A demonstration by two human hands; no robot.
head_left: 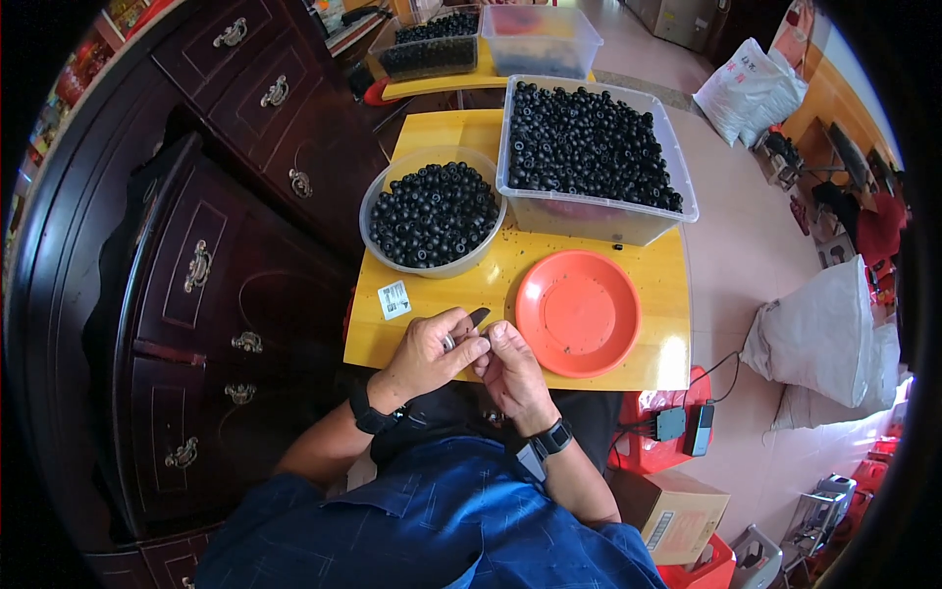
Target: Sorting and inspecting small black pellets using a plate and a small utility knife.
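Both my hands meet above the near edge of the yellow table. My left hand [437, 346] is closed on a small knife, and its dark blade [479, 316] sticks out past the fingers. A silvery ring-like band shows at those fingers. Right beside it, my right hand [514, 371] pinches at the fingertips; what it holds is too small and hidden to make out. An orange-red plastic dish [579, 312] lies just right of my hands, with a few tiny dark bits in it. Beyond them stands a round clear tub [371, 240] of small black hollow parts.
A large clear bin [589, 221] heaped with similar black parts stands at the table's far right. One loose black piece [617, 246] and a white label [394, 300] lie on the yellow table [461, 304]. Dark drawers [245, 294] flank the left; white sacks [814, 329] stand right.
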